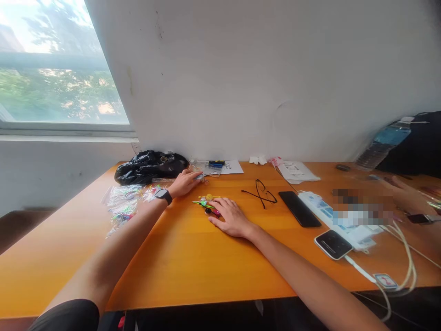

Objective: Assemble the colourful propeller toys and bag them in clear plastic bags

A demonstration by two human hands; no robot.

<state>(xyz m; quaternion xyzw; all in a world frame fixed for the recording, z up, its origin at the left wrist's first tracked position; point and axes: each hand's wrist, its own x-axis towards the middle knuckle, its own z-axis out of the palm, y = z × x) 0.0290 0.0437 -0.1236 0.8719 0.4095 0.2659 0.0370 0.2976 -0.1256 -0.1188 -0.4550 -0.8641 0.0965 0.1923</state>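
Note:
My left hand point(186, 182), with a dark watch on the wrist, reaches far across the orange table point(186, 257) and its fingertips close on a small clear packet point(200, 177) near the wall. My right hand point(231, 216) lies flat with fingers stretched over a small pile of colourful plastic pieces point(206, 203), green, yellow and pink. To the left of my left arm lie several clear plastic bags with coloured bits point(123, 202).
A black plastic bag point(149, 166) sits at the back left. Glasses point(263, 193), a black phone point(299, 208), a second phone point(333, 244) on a cable, papers point(296, 171) and a water bottle point(382, 143) lie to the right. Another person's hand point(401, 191) rests at the far right.

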